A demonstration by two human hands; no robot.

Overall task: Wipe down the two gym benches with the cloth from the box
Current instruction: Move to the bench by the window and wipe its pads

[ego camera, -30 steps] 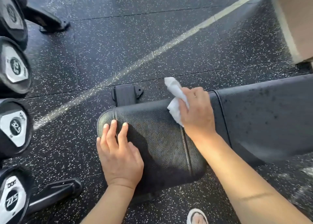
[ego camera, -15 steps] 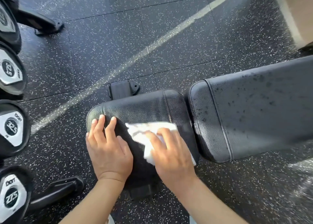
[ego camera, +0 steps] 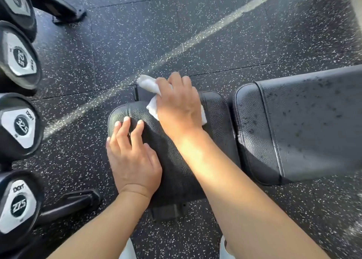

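The white cloth [ego camera: 151, 94] is gripped by the right hand [ego camera: 177, 104], whose fingers are curled over it, and it is pressed on the far edge of the small black seat pad [ego camera: 213, 109] of the gym bench. Half a second ago the cloth was spread flat on the near middle of this pad; now it has been carried away from the person to the far side, and one bunched end is seen beyond the pad's edge, above the speckled floor [ego camera: 137, 43]. One second ago the cloth was also held at the far edge, but more to the right, near the seam.

The left hand [ego camera: 133, 158] is laid flat on the left end of the seat pad, with straight fingers spread and nothing held; its place is almost not changed. The long back pad [ego camera: 303, 121], marked with dark spots, is just beside the seat pad on the right. A row of dumbbells [ego camera: 19, 62] is seen along the left edge.
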